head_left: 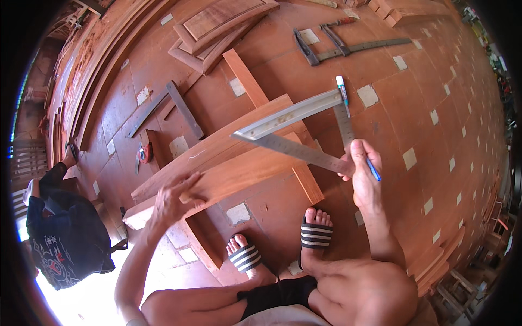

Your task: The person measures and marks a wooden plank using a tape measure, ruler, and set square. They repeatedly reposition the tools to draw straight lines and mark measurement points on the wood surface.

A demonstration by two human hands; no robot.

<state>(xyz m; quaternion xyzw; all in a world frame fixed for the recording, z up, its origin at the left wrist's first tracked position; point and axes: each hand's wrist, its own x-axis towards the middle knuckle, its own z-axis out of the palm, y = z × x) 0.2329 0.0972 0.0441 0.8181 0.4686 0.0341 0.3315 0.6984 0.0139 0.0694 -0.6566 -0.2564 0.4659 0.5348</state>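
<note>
My right hand (362, 171) is closed round a metal triangular square (296, 115), held up over the boards, with a blue pen (374, 169) sticking out between the fingers. My left hand (176, 200) rests on the near end of a planed wooden board (247, 171), its fingers curled over the top. A second wooden board (217, 138) with a curved edge lies alongside it. Both lie across shorter wood pieces, one a block (309, 185) near my feet. A white-capped tube or marker (342, 89) appears at the square's far corner; whether it touches cannot be made out.
On the tiled floor lie a steel carpenter's square (184, 108), a red tape measure (145, 153), a bar clamp (359, 50) and stacked wooden panels (217, 27). Long planks (109, 70) run along the left. A person in a dark jacket (68, 239) is bent over at the left.
</note>
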